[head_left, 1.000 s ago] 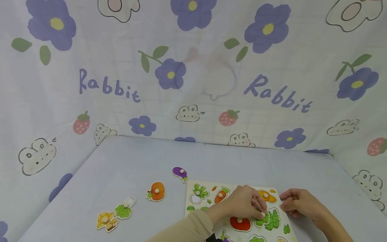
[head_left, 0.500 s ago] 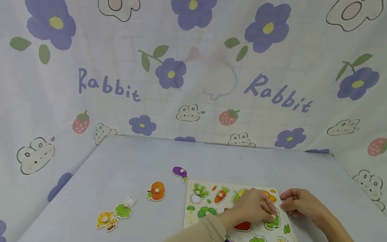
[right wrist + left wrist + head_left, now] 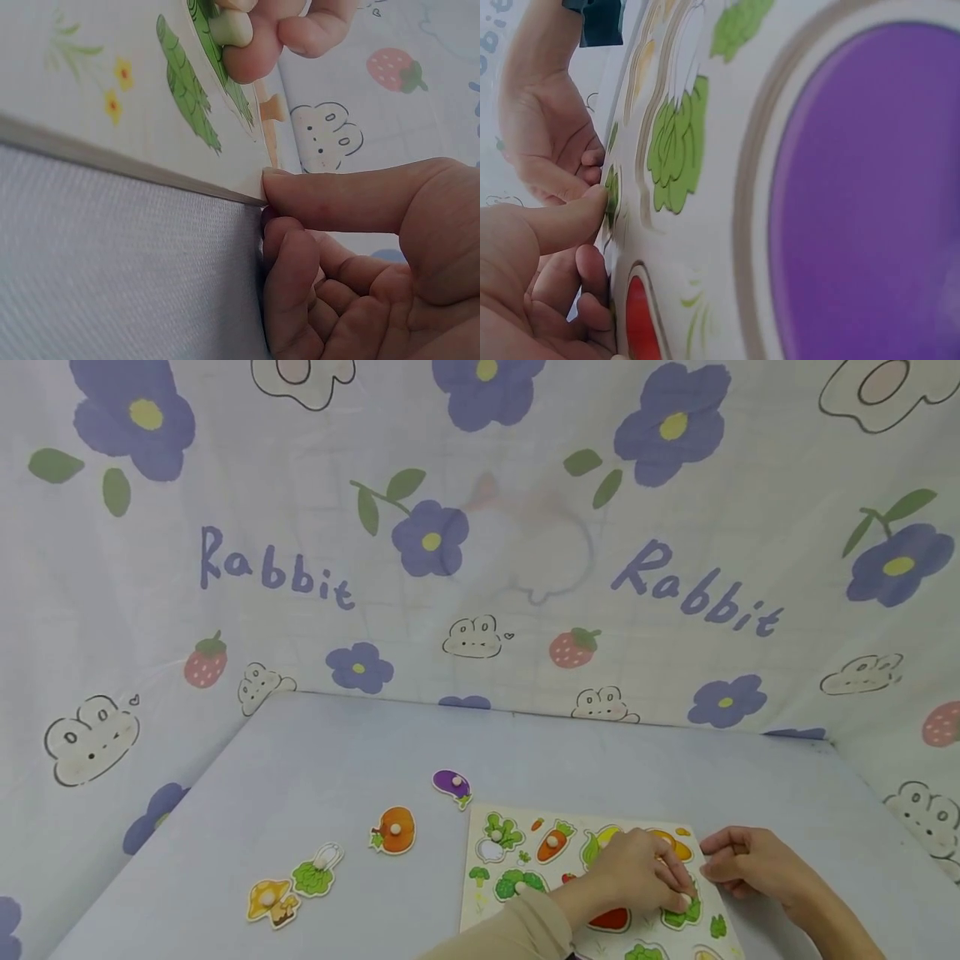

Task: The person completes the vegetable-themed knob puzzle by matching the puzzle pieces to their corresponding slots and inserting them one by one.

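Observation:
A pale vegetable knob-puzzle board [image 3: 474, 839] lies at the front right of the table. On its right side, my left hand [image 3: 637, 868] pinches the small knob [image 3: 231, 28] of a green vegetable puzzle piece [image 3: 681, 917], which lies over the matching green picture. Thumb and finger meet at that knob in the right wrist view. My right hand [image 3: 757, 864] holds the board's right edge, thumb at the top corner [image 3: 289, 187] and the other fingers curled beside it. My left forearm covers part of the board, including some of the red piece [image 3: 611, 920].
Loose on the table, left of the board, are an eggplant piece [image 3: 450, 783], a pumpkin piece [image 3: 397, 831], a cabbage piece [image 3: 311, 878] and a mushroom piece [image 3: 266, 897]. Carrot [image 3: 553, 843] and broccoli [image 3: 510, 887] pieces sit in the board. A printed curtain [image 3: 525, 552] hangs behind.
My left hand has moved right and slightly toward me, taking the green piece from beside its picture to over it. My right hand has stayed at the board's edge.

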Demonstrator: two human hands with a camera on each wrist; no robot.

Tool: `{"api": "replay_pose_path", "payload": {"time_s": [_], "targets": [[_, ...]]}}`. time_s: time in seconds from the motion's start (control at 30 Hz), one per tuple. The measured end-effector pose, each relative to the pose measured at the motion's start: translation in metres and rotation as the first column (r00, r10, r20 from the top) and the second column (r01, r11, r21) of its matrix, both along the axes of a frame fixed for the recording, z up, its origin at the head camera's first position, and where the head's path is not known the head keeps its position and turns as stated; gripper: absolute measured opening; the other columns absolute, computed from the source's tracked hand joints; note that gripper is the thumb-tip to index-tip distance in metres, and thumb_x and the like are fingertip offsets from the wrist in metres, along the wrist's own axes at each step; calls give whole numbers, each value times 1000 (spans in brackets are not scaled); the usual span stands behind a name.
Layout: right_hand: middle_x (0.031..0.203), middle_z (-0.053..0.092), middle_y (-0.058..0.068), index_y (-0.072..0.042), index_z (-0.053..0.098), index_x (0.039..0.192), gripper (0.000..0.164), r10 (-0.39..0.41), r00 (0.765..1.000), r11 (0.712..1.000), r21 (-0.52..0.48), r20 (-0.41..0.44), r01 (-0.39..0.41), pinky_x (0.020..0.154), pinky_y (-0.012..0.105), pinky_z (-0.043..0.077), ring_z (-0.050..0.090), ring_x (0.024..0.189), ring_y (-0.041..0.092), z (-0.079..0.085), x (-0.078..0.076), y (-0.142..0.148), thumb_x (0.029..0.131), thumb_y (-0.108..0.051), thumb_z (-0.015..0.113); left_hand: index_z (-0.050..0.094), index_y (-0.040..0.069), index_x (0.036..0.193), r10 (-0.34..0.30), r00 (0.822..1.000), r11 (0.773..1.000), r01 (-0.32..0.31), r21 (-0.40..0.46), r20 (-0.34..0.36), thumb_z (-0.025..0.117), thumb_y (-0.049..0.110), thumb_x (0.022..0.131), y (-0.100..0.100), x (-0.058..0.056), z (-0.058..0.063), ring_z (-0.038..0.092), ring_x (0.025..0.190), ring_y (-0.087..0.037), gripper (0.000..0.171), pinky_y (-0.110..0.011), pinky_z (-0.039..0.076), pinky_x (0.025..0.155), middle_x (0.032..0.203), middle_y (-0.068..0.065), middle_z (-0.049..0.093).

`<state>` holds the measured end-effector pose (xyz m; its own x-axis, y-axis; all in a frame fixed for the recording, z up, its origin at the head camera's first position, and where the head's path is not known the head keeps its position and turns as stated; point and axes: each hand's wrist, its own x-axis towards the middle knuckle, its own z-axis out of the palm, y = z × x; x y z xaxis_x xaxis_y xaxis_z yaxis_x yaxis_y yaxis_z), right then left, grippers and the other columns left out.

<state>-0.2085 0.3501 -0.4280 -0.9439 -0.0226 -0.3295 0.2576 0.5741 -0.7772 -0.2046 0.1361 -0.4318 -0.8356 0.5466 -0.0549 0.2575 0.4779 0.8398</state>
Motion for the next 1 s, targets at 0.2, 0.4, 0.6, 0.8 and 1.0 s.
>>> {"api": "replay_pose_path", "payload": {"time_s": [0.2,0.4,0.6,0.8,1.0], "targets": [[82,63,4,5,59,111,35,-4,1000,1000,6,-3,4,63,34,49,57,73,21,0,-1,2,84,-9,74,72,23,81,-2,1000,1000,2,18,-7,85,12,78,1,1,-1,58,68,11,16,-13,41,79,66,19,67],[81,63,4,5,59,111,35,2,1000,1000,-9,-5,-2,61,33,49,57,72,20,-2,-1,3,83,-9,75,73,22,81,-10,1000,1000,10,17,-10,84,13,79,0,1,-1,58,67,11,15,-14,41,81,65,19,66],[80,63,4,5,59,110,36,8,1000,1000,-21,-6,-8,61,33,49,57,71,20,-2,-1,3,82,-9,76,73,21,80,-4,1000,1000,4,25,1,85,12,78,-2,2,0,58,65,11,15,-13,41,79,64,19,65],[80,63,4,5,59,110,36,-8,1000,1000,-17,5,9,61,33,49,57,71,20,0,0,0,82,-9,76,73,22,79,7,1000,1000,-7,19,16,84,12,78,0,2,0,58,66,10,15,-14,41,79,64,19,65],[81,62,4,5,60,110,35,-32,999,999,12,13,32,62,34,48,57,72,20,1,-2,-1,82,-9,76,73,22,79,11,1000,1000,-11,12,18,84,13,79,1,2,0,58,68,10,15,-14,41,77,64,19,65]]}}
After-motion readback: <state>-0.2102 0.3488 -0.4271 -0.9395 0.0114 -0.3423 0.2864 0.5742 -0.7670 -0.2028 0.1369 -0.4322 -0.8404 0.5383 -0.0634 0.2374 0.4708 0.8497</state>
